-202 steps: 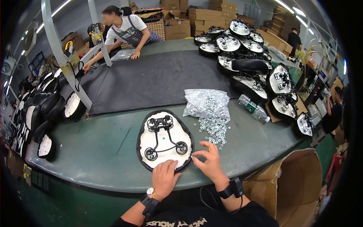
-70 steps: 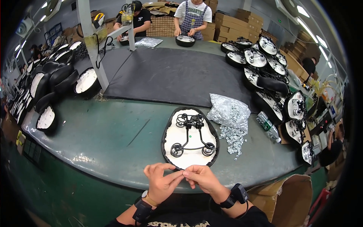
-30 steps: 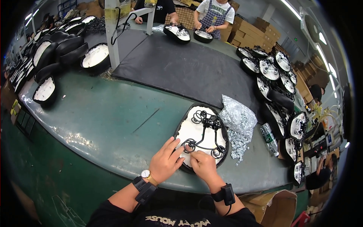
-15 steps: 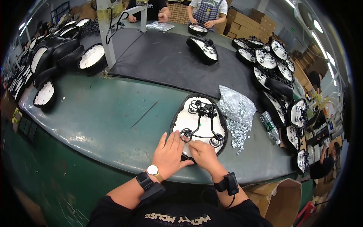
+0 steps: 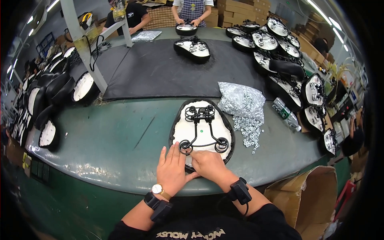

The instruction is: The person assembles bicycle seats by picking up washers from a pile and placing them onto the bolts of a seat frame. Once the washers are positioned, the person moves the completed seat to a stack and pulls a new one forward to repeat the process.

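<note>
An upside-down bicycle saddle point(image 5: 202, 130) with a white underside, black rim and black wire rails with coil springs lies on the green table in front of me. My left hand point(image 5: 173, 169) rests flat at its near left edge, fingers touching the left coil spring point(image 5: 185, 147). My right hand point(image 5: 208, 163) presses on the near end of the saddle, fingers curled down; whether it pinches a small part is hidden. A clear bag of small metal nuts point(image 5: 240, 102) lies just right of the saddle, with loose nuts point(image 5: 249, 132) spilled beside it.
A black mat point(image 5: 160, 72) covers the table's far half, with another saddle point(image 5: 193, 47) on it. Rows of saddles line the right side point(image 5: 288, 68) and left side point(image 5: 48, 96). A metal post point(image 5: 84, 48) stands far left. Two people work at the far end. A cardboard box point(image 5: 308, 196) sits lower right.
Earlier my hands were together near my body, off the saddle. They then moved onto the saddle's near end and stay there now; the view has shifted slightly.
</note>
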Demonstrator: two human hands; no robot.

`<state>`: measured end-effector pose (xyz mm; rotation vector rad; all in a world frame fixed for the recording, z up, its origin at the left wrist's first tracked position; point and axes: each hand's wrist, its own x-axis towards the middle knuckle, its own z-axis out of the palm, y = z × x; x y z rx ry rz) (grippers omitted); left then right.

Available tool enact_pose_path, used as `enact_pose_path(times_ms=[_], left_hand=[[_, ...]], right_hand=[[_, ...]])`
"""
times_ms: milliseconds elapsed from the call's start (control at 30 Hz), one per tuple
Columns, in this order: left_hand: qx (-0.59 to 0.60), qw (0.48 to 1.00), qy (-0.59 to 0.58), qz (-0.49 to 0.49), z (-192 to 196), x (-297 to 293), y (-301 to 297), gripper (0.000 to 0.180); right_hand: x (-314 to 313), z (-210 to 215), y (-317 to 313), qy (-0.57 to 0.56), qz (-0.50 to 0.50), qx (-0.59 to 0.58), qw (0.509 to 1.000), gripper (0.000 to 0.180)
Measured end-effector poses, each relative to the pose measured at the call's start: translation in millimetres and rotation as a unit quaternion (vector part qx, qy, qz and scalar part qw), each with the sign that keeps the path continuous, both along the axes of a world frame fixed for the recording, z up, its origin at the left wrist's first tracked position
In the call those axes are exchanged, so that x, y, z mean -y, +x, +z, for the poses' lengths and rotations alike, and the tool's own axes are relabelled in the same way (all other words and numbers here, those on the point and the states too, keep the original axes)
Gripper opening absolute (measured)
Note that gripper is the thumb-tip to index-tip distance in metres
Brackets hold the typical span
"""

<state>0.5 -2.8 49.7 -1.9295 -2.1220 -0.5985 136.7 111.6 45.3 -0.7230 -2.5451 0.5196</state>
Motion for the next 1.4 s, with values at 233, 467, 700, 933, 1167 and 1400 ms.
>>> enact_pose_path(times_ms=[233,467,700,933,1167,1400], left_hand=[[0.004,1.0,0.003,-0.006,-1.3,0.8,-2.2,0.092],[-0.005,1.0,-0.001,-0.013,-5.3,0.7,-7.4,0.094],[-0.018,1.0,0.009,-0.015,-5.3,1.8,-7.1,0.097],[-0.017,1.0,-0.007,-0.005,-3.5,0.1,2.3,0.096],[0.032,0.999,-0.004,0.014,-0.6,-6.6,9.7,0.095],[0.061,0.998,-0.005,-0.02,-9.6,-9.5,-4.3,0.093]], right_hand=[[0.9,-6.9,-1.4,0.02,0.005,-0.023,1.0,0.022],[8.6,-4.4,2.4,0.038,0.002,-0.054,0.998,0.018],[1.7,-7.2,-2.7,0.034,0.013,-0.011,0.999,0.022],[4.5,-12.4,0.4,0.01,-0.015,-0.074,0.997,0.018],[-3.5,-8.8,-1.7,0.013,0.018,-0.008,1.0,0.013],[3.8,-13.4,0.2,0.03,-0.004,-0.077,0.997,0.011]])
